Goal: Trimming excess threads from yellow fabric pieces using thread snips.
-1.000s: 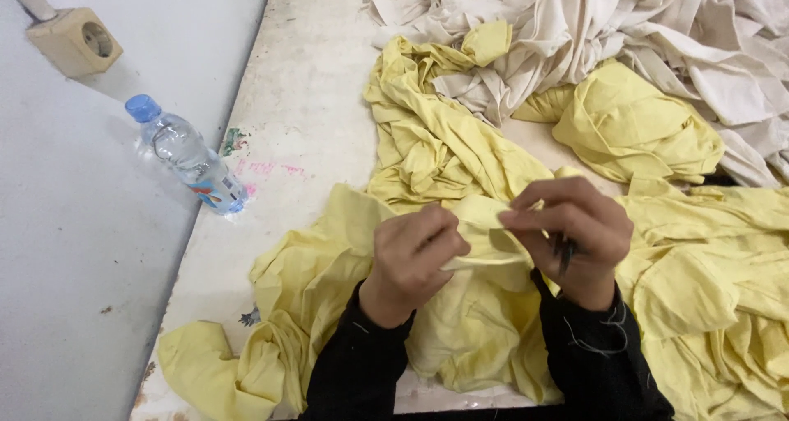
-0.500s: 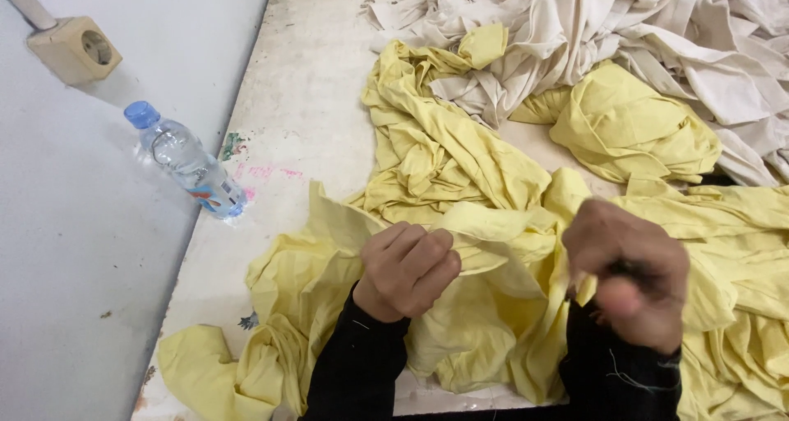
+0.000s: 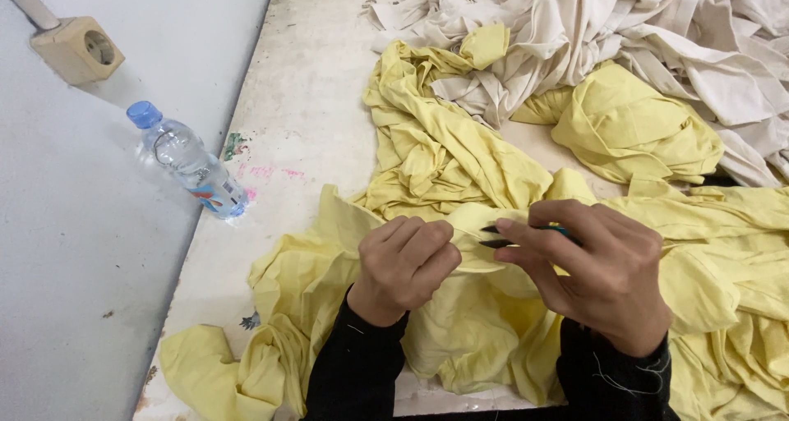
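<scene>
My left hand [image 3: 403, 265] is closed on a fold of yellow cloth [image 3: 468, 339] spread in front of me on the worktable. My right hand [image 3: 600, 273] holds a small dark snipping tool [image 3: 497, 236], its tips against the cloth edge right beside my left fingers. Both wrists are in black sleeves. The tool's body is mostly hidden inside my right hand.
More yellow cloth [image 3: 444, 142] lies heaped beyond my hands, and a pile of cream cloth [image 3: 657, 35] fills the far right. A plastic water bottle with a blue cap [image 3: 189, 162] leans by the grey wall, under a wall socket [image 3: 82, 51]. The worn white tabletop [image 3: 304, 125] shows at left.
My right hand swung out to the right and has come back to the cloth edge beside my left hand. The left hand has kept its grip on the fold.
</scene>
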